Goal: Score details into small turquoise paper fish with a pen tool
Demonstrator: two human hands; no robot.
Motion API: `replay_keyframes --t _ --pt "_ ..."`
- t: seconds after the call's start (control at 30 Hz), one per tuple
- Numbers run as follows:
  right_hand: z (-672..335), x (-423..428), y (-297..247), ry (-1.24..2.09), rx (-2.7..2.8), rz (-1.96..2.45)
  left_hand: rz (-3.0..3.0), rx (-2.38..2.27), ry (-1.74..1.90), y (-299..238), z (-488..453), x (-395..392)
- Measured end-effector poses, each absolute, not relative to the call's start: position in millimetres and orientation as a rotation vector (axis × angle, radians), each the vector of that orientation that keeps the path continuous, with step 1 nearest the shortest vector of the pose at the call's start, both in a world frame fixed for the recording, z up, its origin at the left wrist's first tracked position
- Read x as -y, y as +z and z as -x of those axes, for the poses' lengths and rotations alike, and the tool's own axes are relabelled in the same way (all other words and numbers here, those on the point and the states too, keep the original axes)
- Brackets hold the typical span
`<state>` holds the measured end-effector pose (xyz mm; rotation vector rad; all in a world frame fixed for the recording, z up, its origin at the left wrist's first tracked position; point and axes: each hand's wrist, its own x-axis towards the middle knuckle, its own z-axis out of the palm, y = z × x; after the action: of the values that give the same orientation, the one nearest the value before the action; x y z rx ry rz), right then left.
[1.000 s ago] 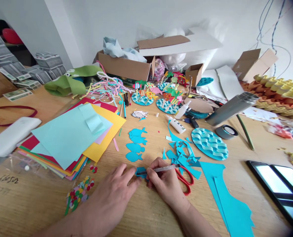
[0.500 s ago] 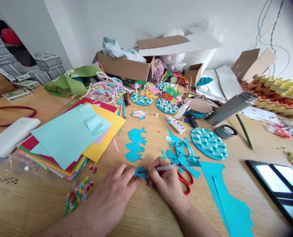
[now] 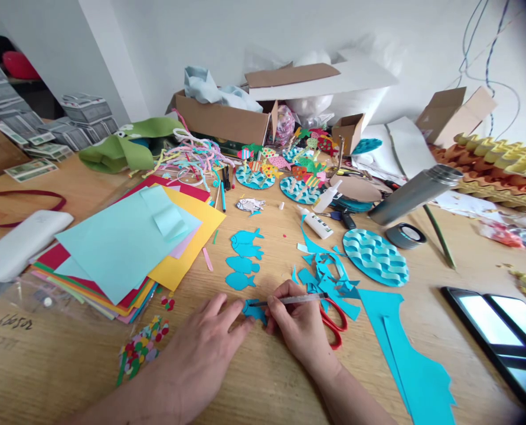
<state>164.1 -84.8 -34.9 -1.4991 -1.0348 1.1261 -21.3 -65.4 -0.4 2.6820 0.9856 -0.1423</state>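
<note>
My right hand (image 3: 291, 319) is closed around a slim pen (image 3: 296, 299), its tip on a small blue paper cutout (image 3: 256, 310) that lies on the table. Dark lines show on the cutout, which is partly hidden by my fingers. Fingers stretched out, my left hand (image 3: 216, 336) lies flat and holds down the cutout's left edge. Just above are blue paper fish (image 3: 241, 280), and one larger fish (image 3: 246, 242) has drawn lines. Red-handled scissors (image 3: 340, 321) lie beside my right hand, partly under blue paper scraps (image 3: 327, 280).
Coloured paper sheets (image 3: 125, 236) are stacked at the left, with paper dots (image 3: 145, 345) nearer me. Glue bottles (image 3: 318, 224), a wavy blue oval (image 3: 375, 257) and a steel flask (image 3: 415, 192) stand or lie right of centre. A large blue sheet (image 3: 415, 360) and a dark device (image 3: 497, 336) lie at right.
The pen tip and my right fingers have shifted slightly on the blue cutout, showing more of its drawn lines. My left hand stays in place.
</note>
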Motion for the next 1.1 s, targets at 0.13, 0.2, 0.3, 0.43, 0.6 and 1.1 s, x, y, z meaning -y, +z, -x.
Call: replay_keyframes --t 0.13,0.2,0.3,0.43,0.6,1.1 --pt "-164.8 84.3 -34.6 1.112 1.043 1.502 -2.676 -0.981 -0.180 3.9 19.5 64.2" --pt "-165.0 84.0 -34.3 1.109 1.045 1.503 -2.662 -0.985 -0.220 6.3 18.3 63.9" --pt "-164.9 83.9 -34.0 1.107 1.049 1.509 -2.650 -0.981 -0.219 6.0 18.9 65.1" --pt "-165.0 84.2 -33.7 1.096 1.057 1.509 -2.665 -0.977 -0.126 0.1 23.0 68.1" --pt "-165.1 84.4 -34.4 1.085 1.073 1.509 -2.660 -0.974 -0.132 -1.8 22.4 66.8" --pt "-165.6 92.0 -37.7 0.940 0.981 1.352 -2.628 -0.999 -0.176 2.7 17.8 65.9"
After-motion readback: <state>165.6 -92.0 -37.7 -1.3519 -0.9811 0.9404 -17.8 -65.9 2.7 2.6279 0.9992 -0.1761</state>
